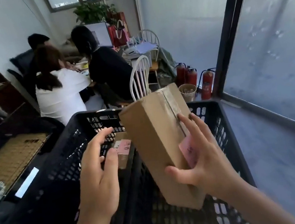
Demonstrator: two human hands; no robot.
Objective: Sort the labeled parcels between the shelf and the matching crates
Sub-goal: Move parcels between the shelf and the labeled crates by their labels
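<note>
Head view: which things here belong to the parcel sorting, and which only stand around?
Belong to the job:
long cardboard parcel, held by right hand
black crate
small labeled parcel inside the crate
left hand

Only standing around:
white chair
fire extinguishers
plant

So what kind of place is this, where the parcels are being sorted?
Probably a small office used for parcel handling: people sit round a desk with a monitor, fire extinguishers stand by the wall, and the right hand holds a cardboard parcel over a black crate.
</note>
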